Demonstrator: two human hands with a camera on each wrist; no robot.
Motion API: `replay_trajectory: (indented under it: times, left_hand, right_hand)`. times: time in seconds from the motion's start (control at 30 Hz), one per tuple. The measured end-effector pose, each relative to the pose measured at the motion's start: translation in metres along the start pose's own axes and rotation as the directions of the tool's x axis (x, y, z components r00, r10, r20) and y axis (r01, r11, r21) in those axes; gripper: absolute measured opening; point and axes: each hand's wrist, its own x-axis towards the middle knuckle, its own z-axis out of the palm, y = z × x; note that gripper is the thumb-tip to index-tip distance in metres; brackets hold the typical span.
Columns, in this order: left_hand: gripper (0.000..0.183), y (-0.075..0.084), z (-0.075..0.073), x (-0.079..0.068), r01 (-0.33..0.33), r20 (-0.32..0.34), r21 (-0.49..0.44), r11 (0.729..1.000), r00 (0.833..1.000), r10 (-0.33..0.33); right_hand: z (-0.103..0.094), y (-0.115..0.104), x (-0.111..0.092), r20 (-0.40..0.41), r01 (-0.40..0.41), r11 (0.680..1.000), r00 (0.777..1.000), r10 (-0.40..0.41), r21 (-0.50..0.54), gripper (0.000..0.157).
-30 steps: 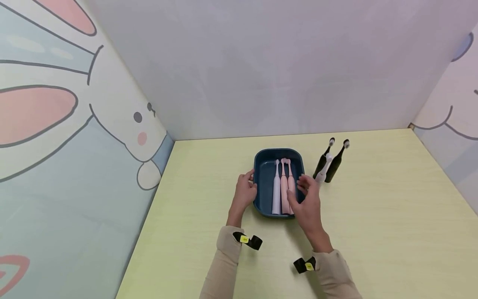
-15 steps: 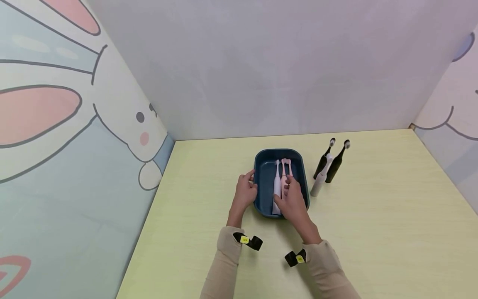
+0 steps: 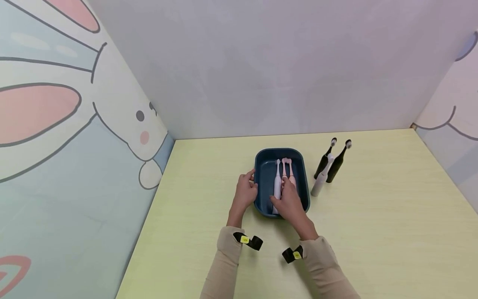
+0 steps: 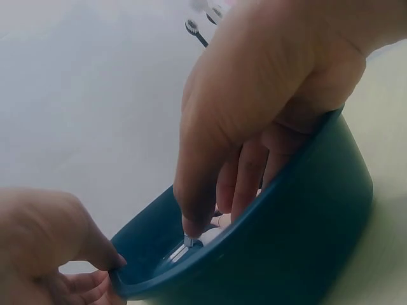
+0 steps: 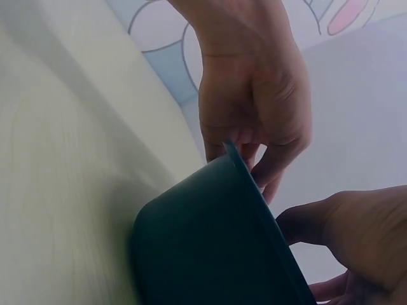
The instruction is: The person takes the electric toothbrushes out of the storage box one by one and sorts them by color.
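Observation:
A dark blue plastic box (image 3: 265, 174) stands on the table in the head view. My left hand (image 3: 245, 192) pinches its left rim, thumb inside and fingers outside in the left wrist view. Inside lie a white electric toothbrush (image 3: 277, 182) and two pink electric toothbrushes (image 3: 292, 179), side by side. My right hand (image 3: 291, 204) reaches into the box over them. Its thumb crosses the white one's handle, while its fingers are over the nearer pink one. Whether they grip a toothbrush is hidden.
Two black toothbrushes (image 3: 336, 166) and a white toothbrush (image 3: 319, 185) stand upright right of the box. The pale yellow table (image 3: 381, 207) meets a grey wall (image 3: 261, 83) behind and a rabbit-patterned wall (image 3: 74, 207) at left.
My right hand has moved left from the box's right rim, down over the toothbrushes, its thumb passing across the white one. My left hand stays on the rim.

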Motion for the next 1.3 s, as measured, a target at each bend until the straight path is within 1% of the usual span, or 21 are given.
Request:
replay_trajectory:
  times: [0.27, 0.6, 0.93, 1.13, 1.3]
  left_hand:
    - [0.051, 0.000, 0.001, 0.000, -0.004, -0.003, 0.009, 1.000, 1.000, 0.004]
    - [0.051, 0.000, 0.000, 0.001, -0.011, -0.006, 0.007, 1.000, 1.000, 0.011]
    - [0.050, 0.000, 0.000, 0.002, -0.019, -0.010, 0.029, 0.999, 1.000, 0.020]
    - [0.050, -0.001, -0.002, 0.003, -0.019, -0.010, 0.023, 1.000, 1.000, 0.019]
    - [0.050, 0.000, -0.003, 0.002, -0.015, -0.015, 0.018, 1.000, 1.000, 0.015]
  right_hand:
    - [0.003, -0.002, 0.004, 0.037, -0.036, 0.995, 0.999, 0.039, -0.094, 0.078]
    - [0.014, -0.008, 0.012, 0.076, -0.051, 0.983, 0.995, 0.066, -0.177, 0.073]
    - [0.022, -0.010, 0.018, 0.064, 0.009, 0.962, 0.998, 0.009, -0.274, 0.062]
    - [0.027, -0.013, 0.025, 0.069, 0.003, 0.933, 0.997, 0.023, -0.360, 0.057]
    - [0.030, -0.013, 0.029, 0.058, 0.036, 0.911, 0.998, -0.014, -0.411, 0.050]
